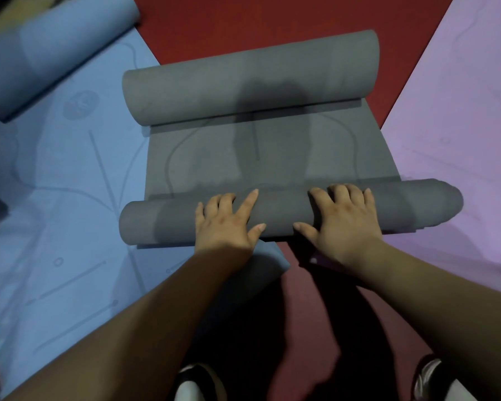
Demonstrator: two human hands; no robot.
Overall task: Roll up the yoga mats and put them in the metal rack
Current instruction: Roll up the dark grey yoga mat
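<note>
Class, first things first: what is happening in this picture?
A person has the left hand and right hand on the near roll of a grey mat, apparently rolling it up. Its far end is curled too. A blue mat, partly rolled, lies to the left; a purple mat lies flat to the right. No rack is in view.

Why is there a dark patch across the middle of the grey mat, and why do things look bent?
Head view: that patch is likely the person's own shadow falling on the grey mat; the wide-angle lens bows straight edges near the frame's borders; the blue roll at top left looks soft.
</note>
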